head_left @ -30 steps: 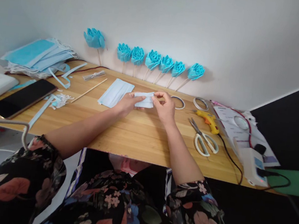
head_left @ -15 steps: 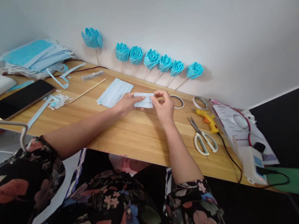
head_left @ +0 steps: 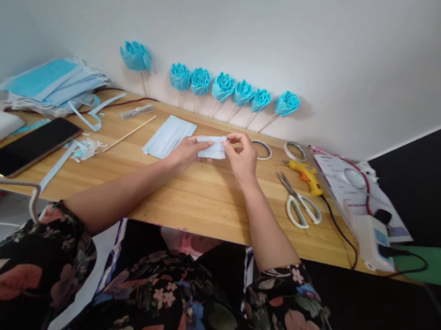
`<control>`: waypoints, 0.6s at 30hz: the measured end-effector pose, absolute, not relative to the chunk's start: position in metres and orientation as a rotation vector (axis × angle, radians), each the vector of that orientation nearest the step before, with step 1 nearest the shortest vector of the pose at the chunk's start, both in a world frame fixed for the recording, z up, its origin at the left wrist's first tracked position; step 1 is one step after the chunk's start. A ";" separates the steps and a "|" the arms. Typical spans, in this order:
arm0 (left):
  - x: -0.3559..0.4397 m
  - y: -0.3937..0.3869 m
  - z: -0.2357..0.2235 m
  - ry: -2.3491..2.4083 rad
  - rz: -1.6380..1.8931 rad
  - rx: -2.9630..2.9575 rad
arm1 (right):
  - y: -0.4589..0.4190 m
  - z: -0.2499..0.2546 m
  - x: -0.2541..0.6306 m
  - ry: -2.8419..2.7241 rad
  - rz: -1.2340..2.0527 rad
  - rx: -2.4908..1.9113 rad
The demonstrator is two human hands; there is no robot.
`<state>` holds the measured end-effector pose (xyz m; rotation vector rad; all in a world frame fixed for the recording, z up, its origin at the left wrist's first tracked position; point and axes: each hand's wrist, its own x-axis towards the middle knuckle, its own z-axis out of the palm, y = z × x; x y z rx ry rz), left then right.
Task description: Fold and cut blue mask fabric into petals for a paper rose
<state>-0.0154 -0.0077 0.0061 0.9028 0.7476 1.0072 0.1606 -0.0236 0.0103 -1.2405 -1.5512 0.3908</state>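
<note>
Between my two hands is a small pale blue piece of face mask fabric, held just above the table. My left hand grips its left end, thumb on top and fingers beneath. At its upper right corner, my right hand pinches the edge between thumb and forefinger. A flat pale face mask body lies on the table beside my left hand. Behind my right hand sits a tape roll, partly hidden by it.
Blue fabric roses on sticks lean along the wall. Scissors and a yellow glue gun lie on the right, near a power strip. Stacked masks, a phone, a wooden stick and scraps occupy the left.
</note>
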 end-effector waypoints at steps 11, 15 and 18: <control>-0.015 -0.005 0.004 0.687 1.048 0.853 | -0.023 0.011 0.160 -1.646 0.337 -1.142; -0.015 -0.003 0.002 0.691 1.053 0.841 | -0.023 0.009 0.161 -1.624 0.340 -1.158; -0.015 -0.003 0.002 0.688 1.052 0.828 | -0.022 0.008 0.161 -1.590 0.356 -1.177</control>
